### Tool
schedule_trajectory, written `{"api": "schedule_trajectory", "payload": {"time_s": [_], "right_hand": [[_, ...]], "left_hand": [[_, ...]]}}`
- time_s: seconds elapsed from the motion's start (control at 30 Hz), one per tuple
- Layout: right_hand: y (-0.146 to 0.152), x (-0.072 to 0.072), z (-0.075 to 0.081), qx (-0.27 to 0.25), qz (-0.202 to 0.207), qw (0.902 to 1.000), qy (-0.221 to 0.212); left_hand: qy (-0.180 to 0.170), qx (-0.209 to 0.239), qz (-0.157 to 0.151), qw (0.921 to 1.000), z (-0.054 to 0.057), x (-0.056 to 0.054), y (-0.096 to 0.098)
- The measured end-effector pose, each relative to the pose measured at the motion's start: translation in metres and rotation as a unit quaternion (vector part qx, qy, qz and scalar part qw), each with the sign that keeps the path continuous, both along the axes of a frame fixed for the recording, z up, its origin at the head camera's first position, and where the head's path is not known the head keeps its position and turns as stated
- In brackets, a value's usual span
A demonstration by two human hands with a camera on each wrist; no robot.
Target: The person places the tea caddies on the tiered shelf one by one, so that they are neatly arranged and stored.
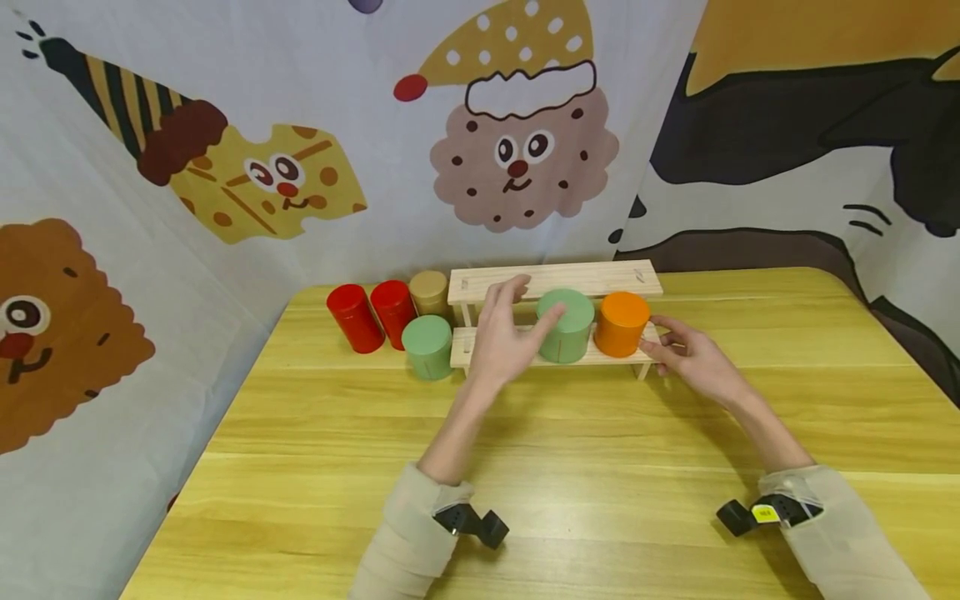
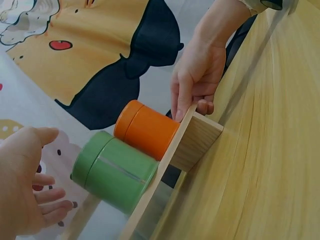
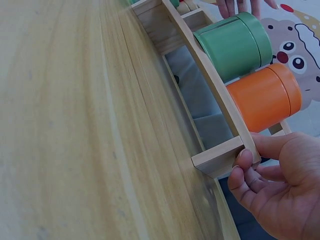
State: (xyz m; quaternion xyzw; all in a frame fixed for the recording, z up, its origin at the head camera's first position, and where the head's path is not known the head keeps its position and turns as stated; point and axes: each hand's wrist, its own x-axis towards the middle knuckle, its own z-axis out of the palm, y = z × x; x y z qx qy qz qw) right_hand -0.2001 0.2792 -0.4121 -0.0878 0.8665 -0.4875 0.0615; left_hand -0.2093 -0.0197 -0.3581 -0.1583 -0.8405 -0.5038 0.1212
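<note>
A two-step wooden rack (image 1: 585,278) stands near the back of the table. On its lower step sit a green canister (image 1: 566,335) and, to its right, an orange canister (image 1: 622,325), both upright and lidded. My left hand (image 1: 504,343) hovers to the left of the green canister, fingers spread, with a gap showing in the left wrist view. At the rack's right end, my right hand (image 1: 697,364) pinches the lower board (image 3: 220,95), thumb on top and fingers curled beneath, close beside the orange canister.
Left of the rack stand two red canisters (image 1: 356,318), a tan canister (image 1: 430,290) and another green canister (image 1: 427,347). The wooden table (image 1: 585,467) runs back to a cartoon-printed cloth (image 1: 300,67) hanging behind it.
</note>
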Motion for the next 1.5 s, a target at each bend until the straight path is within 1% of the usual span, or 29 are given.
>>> {"api": "schedule_trajectory", "payload": {"time_s": [0.17, 0.37, 0.57, 0.73, 0.9, 1.03, 1.3, 1.5], "right_hand": [[0.000, -0.001, -0.001, 0.002, -0.002, 1.0000, -0.003], [0.001, -0.001, -0.001, 0.005, -0.002, 1.0000, -0.002], [0.000, -0.001, 0.000, 0.002, 0.000, 1.0000, -0.003], [0.000, 0.000, 0.000, 0.001, 0.000, 1.0000, -0.002], [0.000, 0.001, 0.001, 0.003, -0.001, 1.0000, 0.001], [0.000, 0.001, 0.000, 0.008, -0.001, 0.9999, 0.007], [0.002, -0.001, -0.002, 0.004, 0.000, 1.0000, 0.009], [0.001, 0.000, -0.002, 0.001, 0.002, 1.0000, 0.009]], "left_hand": [[0.011, 0.016, 0.006, 0.9998, -0.002, -0.002, -0.008], [0.029, 0.019, 0.018, 0.9992, -0.004, -0.006, -0.018], [0.059, 0.025, 0.032, 0.9974, -0.005, -0.010, -0.029], [0.090, 0.028, 0.037, 0.9949, -0.006, -0.011, -0.038], [0.106, 0.024, 0.050, 0.9928, -0.009, -0.011, -0.049], [0.103, 0.021, 0.057, 0.9928, -0.012, -0.012, -0.059], [0.085, 0.012, 0.064, 0.9943, -0.016, -0.012, -0.077], [0.068, -0.009, 0.078, 0.9946, -0.022, -0.012, -0.090]]}}
